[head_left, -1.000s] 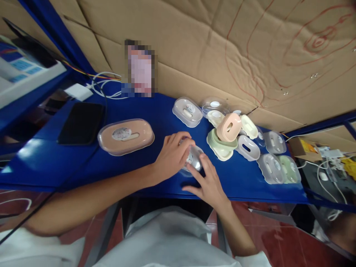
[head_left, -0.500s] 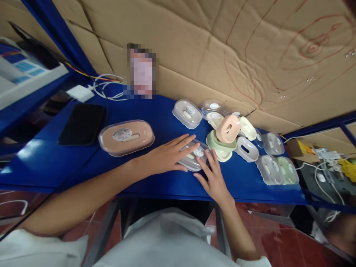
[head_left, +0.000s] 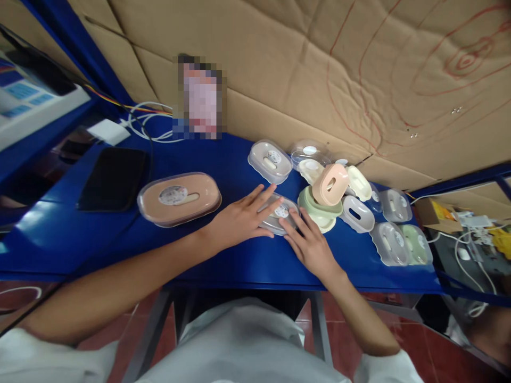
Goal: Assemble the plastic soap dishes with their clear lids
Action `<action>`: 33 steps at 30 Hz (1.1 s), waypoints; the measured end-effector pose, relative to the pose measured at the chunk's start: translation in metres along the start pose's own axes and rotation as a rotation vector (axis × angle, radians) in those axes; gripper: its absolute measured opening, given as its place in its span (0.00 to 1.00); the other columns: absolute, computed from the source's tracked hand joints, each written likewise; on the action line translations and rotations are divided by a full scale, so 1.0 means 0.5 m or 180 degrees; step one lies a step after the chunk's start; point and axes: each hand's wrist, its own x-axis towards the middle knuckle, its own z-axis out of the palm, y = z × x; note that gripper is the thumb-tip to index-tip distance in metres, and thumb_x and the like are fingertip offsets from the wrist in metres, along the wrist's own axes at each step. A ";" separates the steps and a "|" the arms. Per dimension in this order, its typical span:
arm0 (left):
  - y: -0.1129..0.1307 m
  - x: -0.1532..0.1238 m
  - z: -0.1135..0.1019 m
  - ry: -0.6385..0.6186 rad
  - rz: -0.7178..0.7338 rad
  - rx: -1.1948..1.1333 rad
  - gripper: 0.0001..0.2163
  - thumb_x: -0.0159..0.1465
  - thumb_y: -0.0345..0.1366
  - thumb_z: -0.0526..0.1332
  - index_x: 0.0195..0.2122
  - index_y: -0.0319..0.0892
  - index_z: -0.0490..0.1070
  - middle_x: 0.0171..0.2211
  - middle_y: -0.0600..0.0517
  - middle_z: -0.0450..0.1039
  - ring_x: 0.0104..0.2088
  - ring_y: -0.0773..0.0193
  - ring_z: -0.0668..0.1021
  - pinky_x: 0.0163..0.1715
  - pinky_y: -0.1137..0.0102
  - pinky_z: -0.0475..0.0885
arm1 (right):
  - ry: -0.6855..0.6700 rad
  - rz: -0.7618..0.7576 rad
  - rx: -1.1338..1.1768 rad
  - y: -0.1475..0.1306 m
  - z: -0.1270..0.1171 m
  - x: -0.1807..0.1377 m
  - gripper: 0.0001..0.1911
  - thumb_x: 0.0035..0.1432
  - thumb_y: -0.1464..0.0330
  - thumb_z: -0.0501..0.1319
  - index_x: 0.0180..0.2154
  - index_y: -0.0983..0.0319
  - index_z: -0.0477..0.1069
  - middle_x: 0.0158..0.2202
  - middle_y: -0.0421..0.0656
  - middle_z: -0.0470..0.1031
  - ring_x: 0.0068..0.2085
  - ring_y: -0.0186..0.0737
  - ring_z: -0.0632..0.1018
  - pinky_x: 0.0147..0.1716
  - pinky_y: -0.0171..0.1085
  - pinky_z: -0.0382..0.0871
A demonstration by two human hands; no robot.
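Change since earlier frames: both hands are now lying flat on the clear box (head_left: 279, 214), which a second ago was being held lifted and tilted between them; it is now sitting down on the table (head_left: 239, 260).
Head view, left hand (head_left: 239, 219): resting palm-down, fingers spread and straight, fingertips lying over the box's left end; pressing, not gripping.
Head view, right hand (head_left: 309, 244): also flat and open, fingertips touching the box's near right edge.
Box position: lying between the two hands, just left of the green box (head_left: 319, 208) in the pile, well right of the pink box (head_left: 179, 198).
Long axis: running left to right, tilting slightly away to the right.
Nearer hand: left is covering more of the lid; right is only touching its rim.
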 end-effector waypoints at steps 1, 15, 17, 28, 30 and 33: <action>0.001 -0.001 0.000 0.0026 -0.0099 0.0028 0.44 0.67 0.50 0.72 0.78 0.41 0.55 0.79 0.33 0.48 0.77 0.34 0.59 0.75 0.48 0.62 | -0.0035 -0.0063 -0.0062 0.009 -0.002 0.012 0.37 0.74 0.69 0.63 0.78 0.48 0.54 0.75 0.47 0.64 0.77 0.59 0.62 0.71 0.60 0.71; -0.046 -0.001 0.012 0.0271 -0.0203 -0.0633 0.38 0.71 0.48 0.68 0.78 0.48 0.54 0.77 0.34 0.56 0.74 0.42 0.67 0.70 0.46 0.70 | 0.0141 -0.0313 0.0509 0.079 0.032 0.067 0.35 0.77 0.69 0.57 0.79 0.49 0.51 0.75 0.51 0.64 0.78 0.57 0.61 0.72 0.62 0.68; -0.044 -0.001 0.012 0.0268 -0.0267 -0.0607 0.38 0.70 0.49 0.69 0.77 0.48 0.55 0.76 0.34 0.58 0.73 0.42 0.69 0.70 0.45 0.71 | 0.0150 -0.0318 0.0558 0.078 0.028 0.066 0.36 0.77 0.69 0.57 0.79 0.48 0.51 0.76 0.50 0.64 0.77 0.57 0.62 0.72 0.61 0.68; -0.031 0.001 -0.015 0.0017 -0.0070 -0.0119 0.32 0.76 0.45 0.62 0.78 0.44 0.55 0.78 0.34 0.52 0.77 0.39 0.61 0.72 0.44 0.66 | 0.0346 -0.0294 0.0072 0.047 0.038 0.049 0.40 0.72 0.66 0.67 0.78 0.52 0.53 0.75 0.50 0.65 0.76 0.54 0.64 0.73 0.53 0.70; -0.028 0.000 -0.024 -0.0001 -0.0052 -0.0047 0.31 0.77 0.43 0.61 0.77 0.43 0.56 0.78 0.35 0.54 0.77 0.40 0.62 0.73 0.44 0.65 | 0.0312 -0.0234 -0.0069 0.042 0.043 0.054 0.35 0.73 0.66 0.66 0.76 0.53 0.60 0.74 0.49 0.67 0.76 0.52 0.65 0.72 0.52 0.70; -0.019 0.001 -0.038 0.0022 -0.0098 0.0156 0.29 0.76 0.41 0.61 0.76 0.42 0.59 0.76 0.33 0.58 0.75 0.36 0.66 0.72 0.40 0.64 | 0.0279 -0.0344 -0.0258 0.047 0.023 0.065 0.27 0.74 0.61 0.64 0.70 0.56 0.70 0.70 0.49 0.73 0.73 0.51 0.70 0.70 0.50 0.72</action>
